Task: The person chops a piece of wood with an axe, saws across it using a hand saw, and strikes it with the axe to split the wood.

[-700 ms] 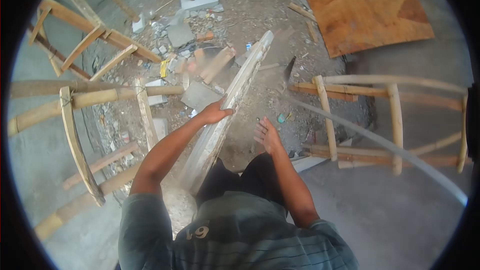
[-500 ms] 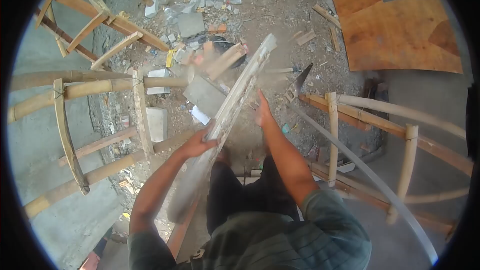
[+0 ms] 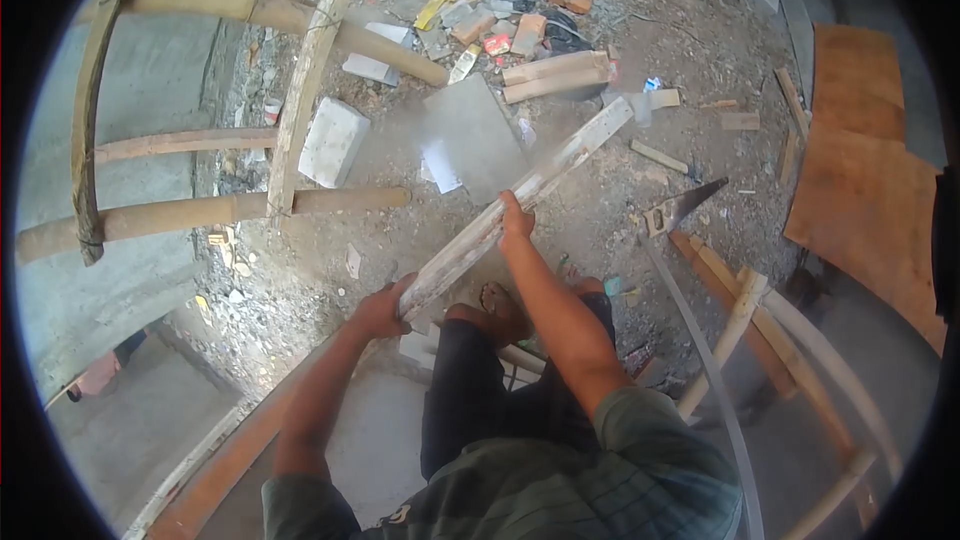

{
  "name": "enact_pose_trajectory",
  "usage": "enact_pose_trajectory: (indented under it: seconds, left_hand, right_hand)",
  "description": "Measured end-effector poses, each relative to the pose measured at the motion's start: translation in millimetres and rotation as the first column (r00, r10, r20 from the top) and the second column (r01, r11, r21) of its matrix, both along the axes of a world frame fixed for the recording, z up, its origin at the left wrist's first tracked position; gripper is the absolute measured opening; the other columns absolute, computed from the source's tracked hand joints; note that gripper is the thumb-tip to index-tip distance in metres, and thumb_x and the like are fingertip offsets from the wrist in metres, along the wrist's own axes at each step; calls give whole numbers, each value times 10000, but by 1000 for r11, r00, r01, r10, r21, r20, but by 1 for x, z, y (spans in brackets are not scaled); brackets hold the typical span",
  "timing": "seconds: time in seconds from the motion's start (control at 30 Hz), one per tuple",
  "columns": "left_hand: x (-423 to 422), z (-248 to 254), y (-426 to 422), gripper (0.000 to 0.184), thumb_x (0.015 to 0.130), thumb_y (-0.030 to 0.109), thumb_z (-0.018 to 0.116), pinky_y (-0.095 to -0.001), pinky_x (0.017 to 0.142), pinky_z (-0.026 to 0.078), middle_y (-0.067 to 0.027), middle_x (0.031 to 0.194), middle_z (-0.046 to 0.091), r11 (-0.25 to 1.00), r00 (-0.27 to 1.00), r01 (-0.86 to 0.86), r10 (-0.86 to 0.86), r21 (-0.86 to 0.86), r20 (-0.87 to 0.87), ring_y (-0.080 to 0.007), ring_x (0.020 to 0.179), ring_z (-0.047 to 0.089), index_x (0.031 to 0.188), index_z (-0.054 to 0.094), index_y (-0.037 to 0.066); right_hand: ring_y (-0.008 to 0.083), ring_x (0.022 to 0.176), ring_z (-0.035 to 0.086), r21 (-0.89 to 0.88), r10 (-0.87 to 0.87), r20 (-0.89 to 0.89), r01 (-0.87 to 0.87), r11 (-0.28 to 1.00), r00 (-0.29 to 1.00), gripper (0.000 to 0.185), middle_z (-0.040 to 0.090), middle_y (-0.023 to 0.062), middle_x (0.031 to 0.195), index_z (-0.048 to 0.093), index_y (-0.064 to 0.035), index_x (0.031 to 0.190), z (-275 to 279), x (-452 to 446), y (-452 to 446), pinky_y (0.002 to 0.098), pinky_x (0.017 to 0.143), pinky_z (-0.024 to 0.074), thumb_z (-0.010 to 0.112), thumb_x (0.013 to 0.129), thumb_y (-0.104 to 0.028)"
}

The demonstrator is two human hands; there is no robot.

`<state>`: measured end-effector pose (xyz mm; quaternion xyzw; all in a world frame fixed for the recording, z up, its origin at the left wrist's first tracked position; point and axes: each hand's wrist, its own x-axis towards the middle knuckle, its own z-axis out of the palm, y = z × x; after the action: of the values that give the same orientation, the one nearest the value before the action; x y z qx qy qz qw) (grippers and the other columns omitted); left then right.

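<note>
A long, pale, weathered wooden plank slants across the middle of the view, held in both hands above the dirt floor. Near its lower end my left hand is closed around it. My right hand grips the plank further up, about midway along. The far end of the plank points up and to the right, close to some short wood pieces. To the right of my hands, a handsaw rests by the end of a wooden beam.
Bamboo-and-wood ladder frames stand at left and right. A white block, a grey slab and rubble lie ahead. Brown plywood sheets lean at the right. A long thin strip runs down from the saw.
My right hand, open beside the plank before, now grips it. The plank has turned flatter, its far end swinging right. My view has shifted, and both feet now show.
</note>
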<state>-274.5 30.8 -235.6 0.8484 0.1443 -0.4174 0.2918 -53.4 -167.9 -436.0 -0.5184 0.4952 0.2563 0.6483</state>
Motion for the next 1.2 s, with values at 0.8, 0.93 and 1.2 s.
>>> enact_pose_trajectory:
  seconds: [0.8, 0.93, 1.2]
  left_hand:
    - [-51, -481, 95, 742, 854, 7, 714, -483, 1056, 517, -238, 1422, 632, 858, 651, -380, -18, 346, 759, -436, 1316, 600, 1563, 510, 92]
    - [-42, -472, 101, 749, 851, 8, 714, -491, 1013, 541, -253, 1407, 641, 887, 685, -388, 95, 252, 722, -438, 1254, 642, 1566, 506, 86]
    - [-3, -431, 137, 697, 797, 252, 861, -493, 1021, 540, -310, 1244, 709, 912, 987, -46, -21, 407, 160, -442, 1187, 685, 1415, 646, 12]
  right_hand:
    - [451, 1620, 155, -390, 973, -19, -898, 205, 231, 1173, 187, 330, 1720, 395, 47, 1604, -173, 56, 55, 717, 1236, 172, 667, 846, -806]
    - [411, 1482, 482, -412, 946, -3, -862, -296, -324, 940, 523, 290, 1564, 587, -13, 1497, -191, 84, 33, 554, 1190, 403, 654, 898, -736]
    - [163, 872, 719, -539, 790, 511, -590, 601, 338, 423, 795, 97, 1087, 765, -48, 1243, 33, 129, -216, 345, 824, 559, 726, 993, -386]
